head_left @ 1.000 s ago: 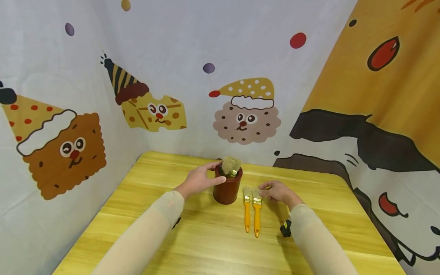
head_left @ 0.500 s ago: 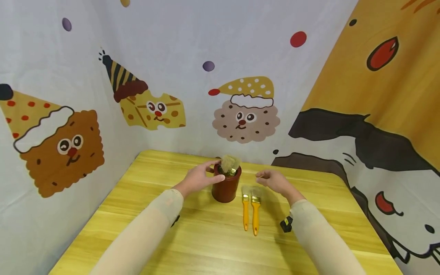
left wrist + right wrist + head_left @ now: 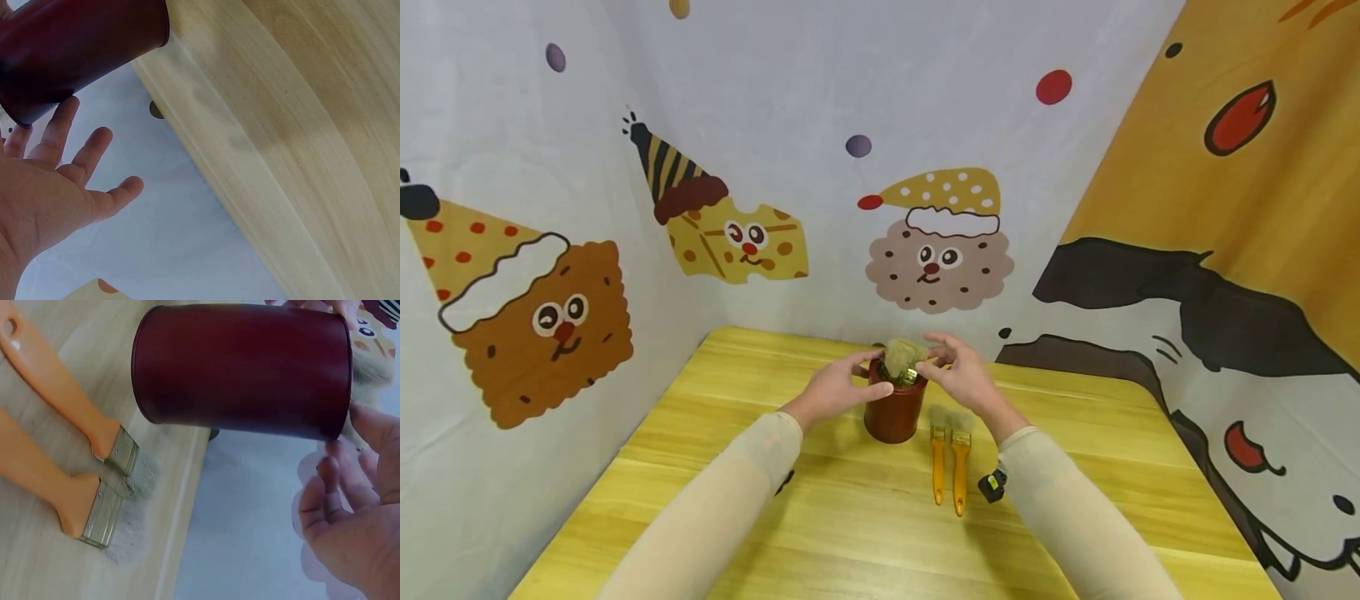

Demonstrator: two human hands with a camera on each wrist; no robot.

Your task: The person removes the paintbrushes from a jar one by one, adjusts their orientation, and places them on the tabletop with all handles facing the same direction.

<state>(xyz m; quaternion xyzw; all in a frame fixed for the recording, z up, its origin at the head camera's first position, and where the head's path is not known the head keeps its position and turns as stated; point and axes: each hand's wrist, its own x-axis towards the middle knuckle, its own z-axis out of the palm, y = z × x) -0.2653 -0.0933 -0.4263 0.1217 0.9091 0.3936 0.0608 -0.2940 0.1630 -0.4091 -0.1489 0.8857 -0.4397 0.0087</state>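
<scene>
In the lower middle of the head view two orange-handled flat paintbrushes point(image 3: 949, 467) lay side by side on the yellow wooden desk point(image 3: 820, 533), bristles pointing away, apart from either hand. Just beyond them, at centre frame, stood the dark red cylindrical pot point(image 3: 893, 408) with pale brush bristles point(image 3: 901, 357) sticking out of its top. The pot looked rigid, smooth and probably light, best held round its wall; the bristles soft. The left hand point(image 3: 837, 390) rested against the pot's left side, fingers loosely spread, thumb against its wall. The right hand point(image 3: 958, 373) reached its fingertips to the bristles at the rim; whether its grip had closed on them I could not tell.
</scene>
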